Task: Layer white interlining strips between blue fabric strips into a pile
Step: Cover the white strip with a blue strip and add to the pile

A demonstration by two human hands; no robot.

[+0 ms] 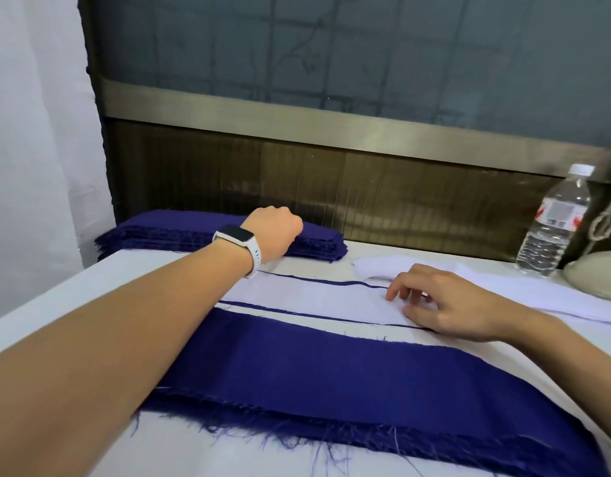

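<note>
Partly hidden behind its own knuckles, the left hand is seen laid over a stack of blue fabric strips at the far left corner of the surface. Its fingers are bent away over the stack's top and out of sight, so whether a strip is gripped cannot be told. A white watch is worn on that wrist, and the forearm is stretched across the surface from the near left edge, where it is cut off.

The right hand is held palm down, its fingers loosely bent and spread, with the fingertips resting on a white interlining strip. That strip is laid on top of the pile at the middle of the surface; only thin blue edges are shown beneath it along both long sides.

Just beside it, towards the near edge, a wide blue fabric band with badly frayed edges is spread; its right end is cut off. More white interlining is heaped towards the far right edge. A water bottle is stood upright near the far right corner, beside a pale rounded object that is cropped and cannot be made out.
</note>
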